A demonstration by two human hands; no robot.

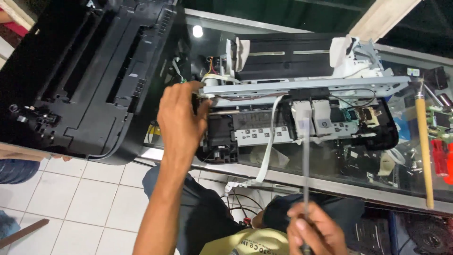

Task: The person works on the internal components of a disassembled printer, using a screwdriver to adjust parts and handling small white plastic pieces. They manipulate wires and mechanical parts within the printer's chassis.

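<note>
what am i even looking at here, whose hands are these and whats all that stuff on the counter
This is one picture from a camera worn on a person's head, looking down, so both hands are that person's own. On a glass counter lies an opened printer mechanism, its insides bare: a metal rail, a white flat ribbon cable hanging over the edge, and small wires. The printer's black plastic cover lies beside it, to the left. The left hand grips the mechanism's left end. The right hand, low in the picture, holds a long screwdriver whose shaft points up at the mechanism. To the right lies a tool with a long wooden handle. Below is a white tiled floor.
</note>
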